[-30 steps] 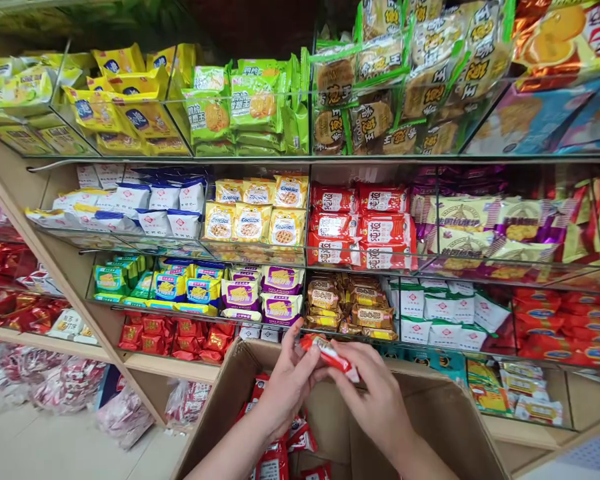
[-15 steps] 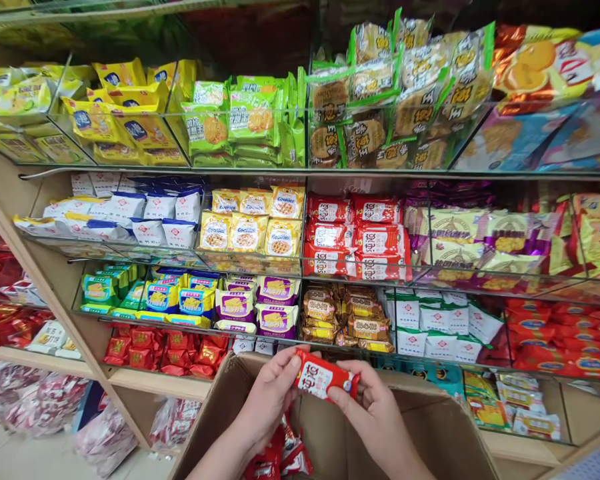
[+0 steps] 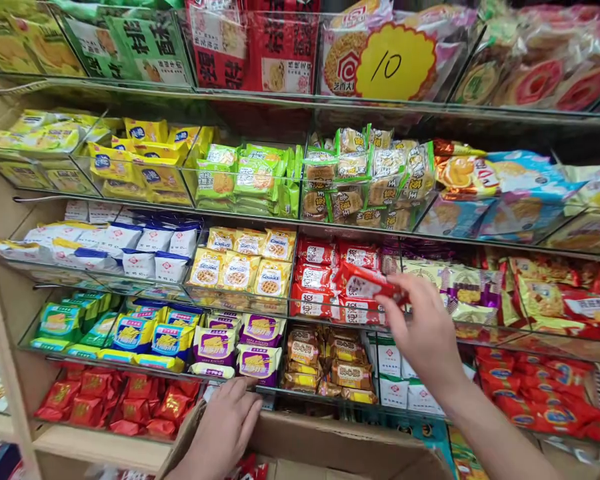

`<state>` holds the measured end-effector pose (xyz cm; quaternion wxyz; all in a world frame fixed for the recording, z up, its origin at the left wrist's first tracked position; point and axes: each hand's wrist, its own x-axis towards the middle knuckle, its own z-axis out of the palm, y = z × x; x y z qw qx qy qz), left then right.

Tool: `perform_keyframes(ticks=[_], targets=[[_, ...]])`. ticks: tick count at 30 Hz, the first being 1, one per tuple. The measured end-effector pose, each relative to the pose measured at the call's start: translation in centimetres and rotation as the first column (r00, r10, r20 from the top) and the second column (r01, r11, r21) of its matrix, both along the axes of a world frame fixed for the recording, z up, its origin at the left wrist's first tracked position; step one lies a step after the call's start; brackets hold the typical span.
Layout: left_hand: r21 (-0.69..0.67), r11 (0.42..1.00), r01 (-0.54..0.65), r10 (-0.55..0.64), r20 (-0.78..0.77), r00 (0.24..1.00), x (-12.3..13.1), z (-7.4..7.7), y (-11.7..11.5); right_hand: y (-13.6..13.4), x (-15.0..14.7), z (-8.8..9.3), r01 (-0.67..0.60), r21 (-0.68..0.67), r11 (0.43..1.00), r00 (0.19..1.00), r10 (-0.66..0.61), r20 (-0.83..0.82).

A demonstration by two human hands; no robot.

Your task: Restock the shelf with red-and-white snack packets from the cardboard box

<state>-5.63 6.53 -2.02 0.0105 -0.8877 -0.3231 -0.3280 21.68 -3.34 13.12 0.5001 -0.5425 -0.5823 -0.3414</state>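
Note:
My right hand (image 3: 425, 327) pinches a red-and-white snack packet (image 3: 363, 281) by its right end. The packet is slightly blurred and overlaps the compartment of matching red snack packets (image 3: 313, 303) on the middle shelf; I cannot tell whether it touches them. My left hand (image 3: 225, 423) is low, at the rear left of an open cardboard box (image 3: 330, 433), with loosely bent fingers and no packet visible in it. Some red packets (image 3: 253, 467) lie inside the box, partly hidden by that hand.
Clear dividers and front panels edge the shelves. Yellow cookie packets (image 3: 240, 273) sit left of the red ones, purple-and-cream packets (image 3: 467, 287) right, and brown packets (image 3: 350, 367) below. A yellow price tag (image 3: 395, 63) marked 10 hangs from the top shelf.
The red packet was held in both hands over the box. My right hand has carried it up to the shelf, while my left let go and dropped left. The view has tilted up.

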Motion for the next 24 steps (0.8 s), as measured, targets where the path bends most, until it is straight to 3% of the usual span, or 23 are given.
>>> perform_keyframes(ticks=[3, 5, 9, 17, 24], targets=[[0.068, 0.997, -0.048, 0.051, -0.052, 0.997, 0.1, -1.1, 0.0, 3.4, 1.9, 3.4, 0.140, -0.010, 0.990, 0.974, -0.136, 0.183], [0.074, 0.996, -0.053, 0.058, -0.058, 0.997, 0.1, -1.3, -0.2, 5.4, 2.7, 4.3, 0.276, -0.095, 0.956, 0.939, -0.247, 0.240], [0.077, 0.996, -0.049, 0.054, -0.062, 0.997, 0.0, -1.2, -0.5, 7.2, 3.0, 4.8, 0.501, -0.228, 0.835, 0.843, -0.410, 0.349], [0.023, 0.999, -0.046, 0.046, -0.009, 0.999, 0.0, -0.9, -0.8, 7.8, 2.0, 5.9, 0.634, -0.325, 0.702, 0.746, -0.442, 0.499], [0.024, 0.998, -0.054, 0.054, -0.008, 0.999, 0.0, -0.9, -1.0, 9.9, 3.6, 7.8, 0.632, -0.538, 0.558, 0.770, -0.373, 0.517]])
